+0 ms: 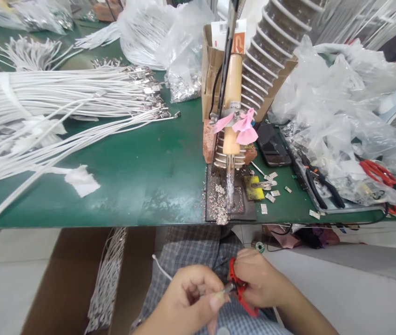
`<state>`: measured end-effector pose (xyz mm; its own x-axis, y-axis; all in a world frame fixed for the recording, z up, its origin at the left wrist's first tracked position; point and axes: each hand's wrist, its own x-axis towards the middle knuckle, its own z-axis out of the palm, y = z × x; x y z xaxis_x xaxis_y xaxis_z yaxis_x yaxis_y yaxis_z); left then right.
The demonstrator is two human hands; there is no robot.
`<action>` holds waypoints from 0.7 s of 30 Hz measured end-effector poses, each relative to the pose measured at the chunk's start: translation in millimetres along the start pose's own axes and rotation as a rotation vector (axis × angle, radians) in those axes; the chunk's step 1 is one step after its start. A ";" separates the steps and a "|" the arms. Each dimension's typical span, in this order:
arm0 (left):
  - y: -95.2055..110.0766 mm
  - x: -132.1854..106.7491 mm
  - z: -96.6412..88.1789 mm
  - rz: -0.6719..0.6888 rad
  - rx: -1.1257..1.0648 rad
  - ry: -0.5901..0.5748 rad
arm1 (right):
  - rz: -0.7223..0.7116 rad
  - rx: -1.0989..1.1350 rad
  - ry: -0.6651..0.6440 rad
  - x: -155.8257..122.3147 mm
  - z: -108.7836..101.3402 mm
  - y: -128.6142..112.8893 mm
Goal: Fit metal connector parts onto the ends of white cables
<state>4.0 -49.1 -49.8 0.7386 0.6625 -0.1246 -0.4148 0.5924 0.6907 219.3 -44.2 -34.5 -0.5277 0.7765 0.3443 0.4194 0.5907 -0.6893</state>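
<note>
Red-handled scissors sit in our right hand, its fingers curled closed around the loops. Our left hand pinches a thin white cable between thumb and fingers, one end sticking out to the left. Both hands are close together above our lap, on the near side of the green table; the scissors' tip meets our left fingertips, though we cannot tell whether the blades touch the cable.

On the table's near edge, just beyond our hands, a wooden-handled soldering iron points down over a dark pad strewn with solder bits. A yellow sponge lies right of its tip, and a black phone farther back. Bundled white cables spread across the far left.
</note>
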 end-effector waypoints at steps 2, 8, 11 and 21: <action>3.9 0.5 4.9 0.009 -0.024 0.045 | 0.024 -0.008 0.019 -1.8 6.6 -1.1; 21.9 9.4 20.6 0.102 -0.055 0.224 | 0.139 0.133 0.177 -0.3 31.8 -7.3; 25.5 16.1 21.8 0.219 0.000 0.208 | 0.185 0.202 0.216 4.9 40.1 -14.3; 24.9 17.6 22.0 0.259 0.236 0.312 | 0.294 0.316 0.228 8.8 34.4 -20.5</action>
<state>18.3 -32.8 -19.2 0.4168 0.9023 -0.1105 -0.4056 0.2934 0.8657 180.7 -57.0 -39.3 -0.2309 0.9495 0.2126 0.2630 0.2713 -0.9259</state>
